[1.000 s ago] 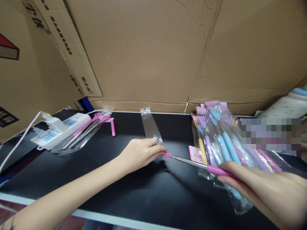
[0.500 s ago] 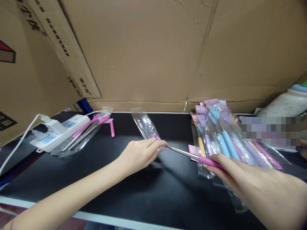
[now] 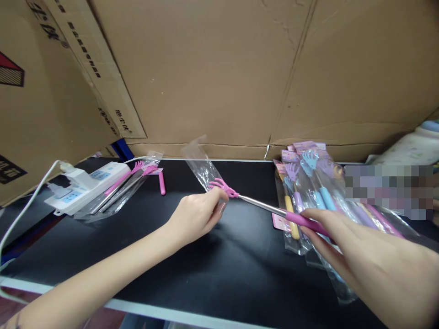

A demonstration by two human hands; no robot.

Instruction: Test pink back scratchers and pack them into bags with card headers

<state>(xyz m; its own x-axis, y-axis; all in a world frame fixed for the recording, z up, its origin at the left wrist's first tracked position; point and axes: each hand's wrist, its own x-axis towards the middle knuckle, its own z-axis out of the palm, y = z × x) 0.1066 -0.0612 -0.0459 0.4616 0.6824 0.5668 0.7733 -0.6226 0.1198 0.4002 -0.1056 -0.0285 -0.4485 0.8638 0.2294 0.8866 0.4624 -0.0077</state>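
A pink back scratcher (image 3: 262, 204) with a metal rod slants across the middle. My right hand (image 3: 380, 256) is closed round its pink handle. Its claw head (image 3: 222, 186) points left and overlaps the near end of a clear plastic bag (image 3: 200, 167); whether the tips are inside, I cannot tell. My left hand (image 3: 197, 214) is closed, thumb and fingers pinching the bag's near end just below the claw. Packed back scratchers (image 3: 318, 196) in several colours lie in a pile beyond my right hand.
At the left, bagged pink back scratchers (image 3: 118, 187) lean against a white power strip (image 3: 87, 185) with plugs and a cable. A loose pink handle (image 3: 162, 183) lies beside them. Cardboard (image 3: 206, 73) walls the back of the black table (image 3: 192, 278). A pale bottle (image 3: 411, 146) stands far right.
My left hand has slid off the rod's end to below the claw, so the claw head now shows. The bag's far end has tilted upward. My right hand still grips the handle.
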